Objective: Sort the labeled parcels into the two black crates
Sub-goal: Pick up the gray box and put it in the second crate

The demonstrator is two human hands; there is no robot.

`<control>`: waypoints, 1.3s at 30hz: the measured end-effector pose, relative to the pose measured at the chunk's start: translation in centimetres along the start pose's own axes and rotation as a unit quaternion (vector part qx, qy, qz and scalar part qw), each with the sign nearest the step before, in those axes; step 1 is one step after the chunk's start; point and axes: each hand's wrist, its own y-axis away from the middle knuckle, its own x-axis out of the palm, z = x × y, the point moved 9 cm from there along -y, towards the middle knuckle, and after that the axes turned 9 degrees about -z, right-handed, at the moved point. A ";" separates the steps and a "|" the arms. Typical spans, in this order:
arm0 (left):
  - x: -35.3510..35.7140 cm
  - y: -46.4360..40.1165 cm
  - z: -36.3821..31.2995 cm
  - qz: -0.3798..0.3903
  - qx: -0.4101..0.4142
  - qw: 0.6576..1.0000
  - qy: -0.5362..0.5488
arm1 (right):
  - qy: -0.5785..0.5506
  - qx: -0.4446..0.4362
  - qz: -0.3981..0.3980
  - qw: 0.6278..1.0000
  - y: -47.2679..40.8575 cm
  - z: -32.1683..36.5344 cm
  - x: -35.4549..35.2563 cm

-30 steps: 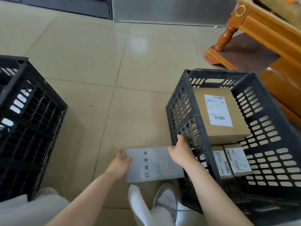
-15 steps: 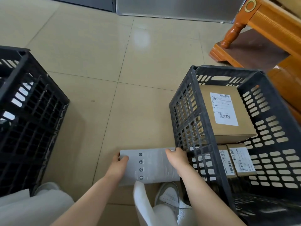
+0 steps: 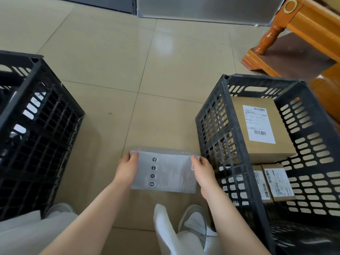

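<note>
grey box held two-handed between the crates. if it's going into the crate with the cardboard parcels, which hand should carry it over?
Probably right. The right hand grips the grey box at the end beside the right crate; the left hand holds the far end.

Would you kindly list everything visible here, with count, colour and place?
grey box: one, held between both hands, above the floor between the crates
right crate: one, black, right
large cardboard parcel: one, brown, white label, in the right crate's far end
small cardboard parcels: at least two, brown, labelled, in that crate below the large one
left crate: one, black, left; contents unclear
wooden furniture: one, orange-brown, top right
floor: beige tiles
shoe: one, white, bottom centre
left hand: grips the box's left end
right hand: grips its right end
</note>
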 end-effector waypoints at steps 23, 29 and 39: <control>-1.3 -1.2 0.3 -0.010 -0.026 0.999 0.043 | -0.114 0.003 0.024 0.993 0.9 0.8 -0.8; -1.3 -0.8 1.6 0.007 -0.047 0.996 0.082 | -0.148 0.011 0.027 0.989 1.7 1.2 -0.6; -1.0 -0.8 2.5 0.057 -0.099 0.972 0.207 | -0.212 -0.002 -0.004 0.977 1.6 0.5 -1.7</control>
